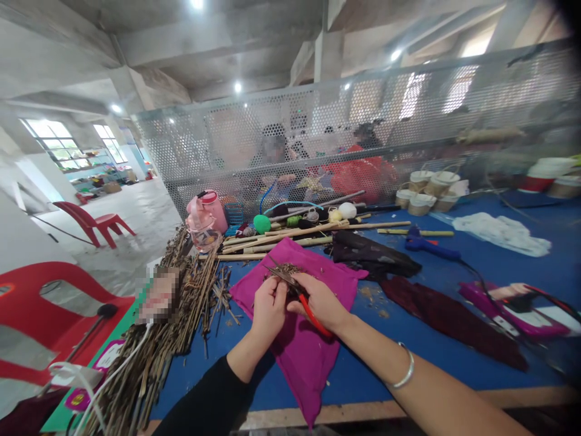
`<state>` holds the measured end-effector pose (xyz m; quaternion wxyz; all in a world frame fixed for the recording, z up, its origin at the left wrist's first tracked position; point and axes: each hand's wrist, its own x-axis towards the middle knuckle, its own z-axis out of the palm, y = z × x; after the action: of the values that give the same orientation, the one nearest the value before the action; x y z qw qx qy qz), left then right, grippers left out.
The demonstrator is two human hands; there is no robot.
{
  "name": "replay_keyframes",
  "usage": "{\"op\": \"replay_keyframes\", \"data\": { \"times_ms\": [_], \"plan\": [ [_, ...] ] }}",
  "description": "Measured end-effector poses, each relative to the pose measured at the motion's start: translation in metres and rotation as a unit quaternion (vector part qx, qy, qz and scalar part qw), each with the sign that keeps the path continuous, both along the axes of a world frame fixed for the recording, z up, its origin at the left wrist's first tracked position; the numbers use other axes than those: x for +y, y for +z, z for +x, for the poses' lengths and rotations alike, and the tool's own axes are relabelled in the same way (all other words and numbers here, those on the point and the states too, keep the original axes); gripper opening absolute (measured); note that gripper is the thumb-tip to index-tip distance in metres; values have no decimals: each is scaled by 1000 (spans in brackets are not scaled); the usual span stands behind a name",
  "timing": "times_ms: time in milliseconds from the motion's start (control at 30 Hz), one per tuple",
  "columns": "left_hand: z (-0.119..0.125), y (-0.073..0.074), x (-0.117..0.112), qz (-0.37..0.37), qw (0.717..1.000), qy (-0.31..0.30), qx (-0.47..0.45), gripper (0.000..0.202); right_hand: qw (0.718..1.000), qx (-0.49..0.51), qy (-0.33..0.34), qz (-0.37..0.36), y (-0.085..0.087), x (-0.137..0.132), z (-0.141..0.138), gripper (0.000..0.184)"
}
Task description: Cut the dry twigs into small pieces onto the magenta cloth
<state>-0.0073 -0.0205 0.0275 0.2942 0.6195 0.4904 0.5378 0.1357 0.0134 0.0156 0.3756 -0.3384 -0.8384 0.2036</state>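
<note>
My right hand (321,303) is closed around red-handled scissors (314,316), whose dark blades point up and left. Close against the blades, my left hand (269,306) has its fingers pinched together; what lies in them is too small to make out. Both hands are above a magenta cloth (302,375) spread on the blue tabletop. Just beyond my fingertips, a small heap of brown cut bits (290,268) rests on the cloth. To the left lies a big pile of dry brown stems (158,345).
Sticks (290,232) and a pink jug (213,209) stand or lie behind the cloth. A black cloth (372,254), a dark red cloth (454,321) and a blue glue gun (429,245) are rightward. A perforated metal screen (204,145) borders the back; people sit beyond.
</note>
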Motion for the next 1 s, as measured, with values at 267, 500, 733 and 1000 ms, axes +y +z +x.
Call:
{"op": "replay_keyframes", "data": {
  "times_ms": [267, 500, 733, 1000],
  "plan": [
    [-3, -2, 1, 3, 999, 35, 30, 30, 999, -24, 6, -21, 10, -3, 4, 40],
    [-5, -14, 8, -21, 999, 18, -19, 28, 997, -60, -41, -8, 8, 1, 8, 42],
    [-6, -9, 7, 22, 1000, 11, -10, 25, 997, -67, -38, 24, 9, -4, 7, 55],
    [-7, -9, 7, 38, 999, 17, 19, 23, 998, -51, -13, 23, 10, -5, 5, 59]
  ]
}}
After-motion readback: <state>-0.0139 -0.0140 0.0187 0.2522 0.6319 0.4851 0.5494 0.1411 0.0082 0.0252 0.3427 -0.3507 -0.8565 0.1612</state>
